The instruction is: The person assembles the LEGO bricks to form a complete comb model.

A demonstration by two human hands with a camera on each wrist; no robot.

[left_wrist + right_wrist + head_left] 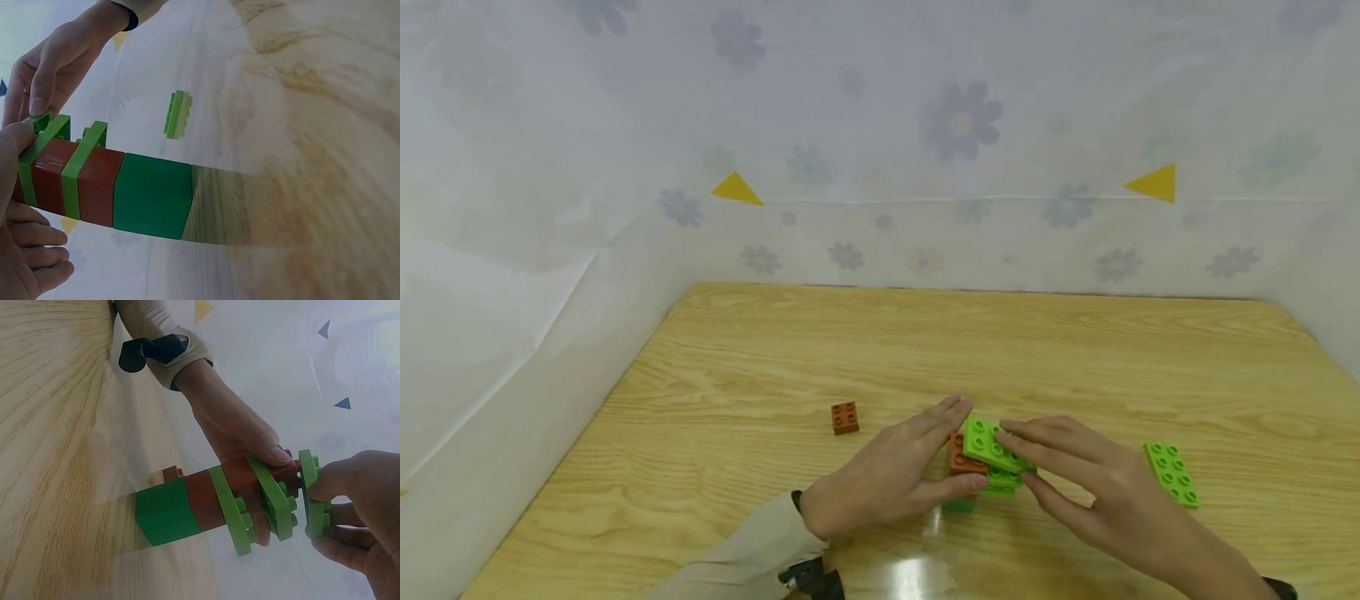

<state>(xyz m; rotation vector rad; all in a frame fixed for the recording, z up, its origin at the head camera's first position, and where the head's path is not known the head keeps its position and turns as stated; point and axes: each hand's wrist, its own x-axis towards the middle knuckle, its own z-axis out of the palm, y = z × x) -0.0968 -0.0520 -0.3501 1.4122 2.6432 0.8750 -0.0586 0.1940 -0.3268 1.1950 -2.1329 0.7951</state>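
A tower of toy building bricks (206, 500) stands upright on the table, with a dark green brick (153, 197) at its base. Above that, reddish-brown bricks alternate with light green plates that jut out toward the right. My left hand (887, 475) steadies the tower near its top, thumb on the near side of the upper brown brick (958, 454) and fingers round the far side. Between thumb and fingers, my right hand (1112, 492) pinches a light green studded plate (309, 494). That plate is tilted over the tower's top, with a narrow gap showing in the right wrist view.
A small brown four-stud brick (845, 417) lies on the wooden table (737, 350) left of the tower. Another light green plate (1172, 475) lies to the right, beside my right hand. A white flowered sheet (880, 242) rises behind the table.
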